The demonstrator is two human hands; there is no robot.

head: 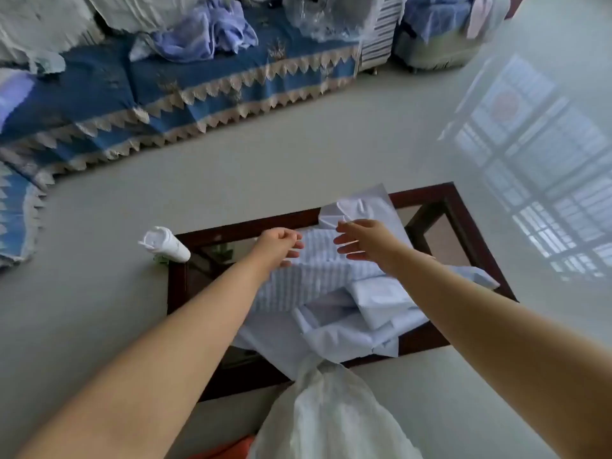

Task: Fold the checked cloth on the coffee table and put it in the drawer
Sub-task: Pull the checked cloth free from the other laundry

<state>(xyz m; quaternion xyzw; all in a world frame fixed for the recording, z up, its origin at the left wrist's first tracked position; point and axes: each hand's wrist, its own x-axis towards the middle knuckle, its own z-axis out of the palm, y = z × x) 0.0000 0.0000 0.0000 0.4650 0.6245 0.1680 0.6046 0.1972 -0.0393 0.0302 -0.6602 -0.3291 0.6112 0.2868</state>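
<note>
A pale blue checked cloth lies spread over the dark wooden coffee table, with folded pale cloths piled on its near right part. My left hand hovers over the cloth's far left edge, fingers loosely curled, nothing clearly held. My right hand reaches over the far edge with fingers apart, its fingertips at a raised crumpled corner of the cloth. No drawer is visible.
A white roll-shaped object lies at the table's far left corner. A blue sofa cover with lace trim and heaped laundry are beyond the pale floor. A white garment hangs in front of me.
</note>
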